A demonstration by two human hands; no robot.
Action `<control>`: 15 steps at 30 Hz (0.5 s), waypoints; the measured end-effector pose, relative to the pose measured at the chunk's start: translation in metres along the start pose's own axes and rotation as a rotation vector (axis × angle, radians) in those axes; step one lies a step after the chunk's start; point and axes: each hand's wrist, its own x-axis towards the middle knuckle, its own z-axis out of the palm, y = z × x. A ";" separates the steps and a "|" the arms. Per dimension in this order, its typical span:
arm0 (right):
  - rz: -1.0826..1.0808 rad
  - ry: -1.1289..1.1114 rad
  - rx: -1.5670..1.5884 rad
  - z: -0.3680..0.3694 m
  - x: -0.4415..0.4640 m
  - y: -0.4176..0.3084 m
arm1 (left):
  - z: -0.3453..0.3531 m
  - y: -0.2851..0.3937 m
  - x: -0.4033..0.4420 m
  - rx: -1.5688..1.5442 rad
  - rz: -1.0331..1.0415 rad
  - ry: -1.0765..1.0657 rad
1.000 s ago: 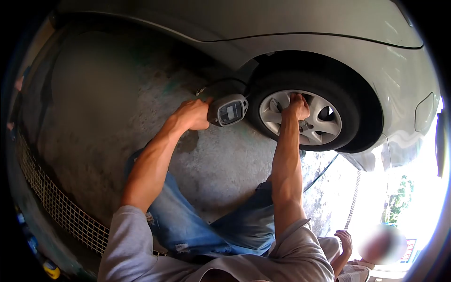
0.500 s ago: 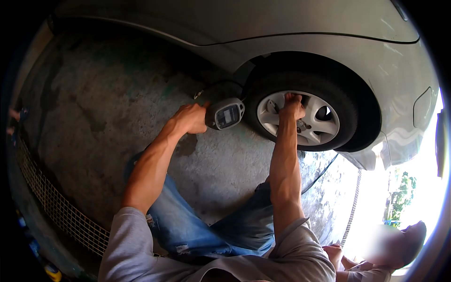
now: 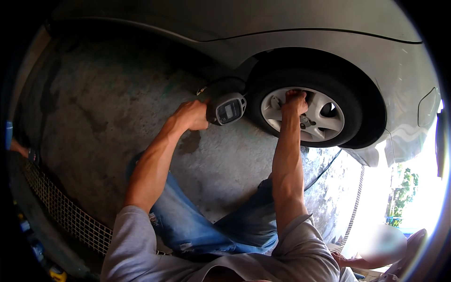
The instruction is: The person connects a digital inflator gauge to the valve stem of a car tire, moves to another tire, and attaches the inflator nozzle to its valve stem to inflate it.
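Note:
My left hand (image 3: 191,115) is wrapped round the handle end of a digital tyre inflator gauge (image 3: 229,111). Its small screen faces up, just left of the car wheel. A dark hose (image 3: 224,80) curves from the gauge's far side, with a small metal end (image 3: 201,90) lying nearby. My right hand (image 3: 295,101) is closed, pressed in at the upper part of the silver wheel rim (image 3: 330,123). Whatever those fingers pinch is hidden by the hand. Round the rim sits the black tyre (image 3: 352,120).
The silver car body (image 3: 300,40) spans the top. Concrete floor (image 3: 108,131) lies on the left, with a metal grating (image 3: 70,202) along its edge. Another person (image 3: 361,263) is at lower right, and part of someone's foot (image 3: 33,155) shows far left.
Both hands keep their grips, and the view has shifted slightly. The person at lower right has leaned lower and turned. At far left, the other person's foot has moved further into view.

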 end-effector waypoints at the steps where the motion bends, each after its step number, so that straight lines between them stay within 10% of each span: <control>1: -0.027 -0.021 0.002 -0.002 0.002 0.002 | 0.000 0.000 0.000 0.002 0.001 -0.003; 13: 0.482 -0.303 0.369 -0.048 0.102 0.022 | -0.002 -0.003 -0.002 -0.009 -0.020 0.028; 15: -0.102 -0.336 -0.018 -0.055 0.114 0.036 | 0.000 -0.003 -0.002 0.002 -0.018 0.019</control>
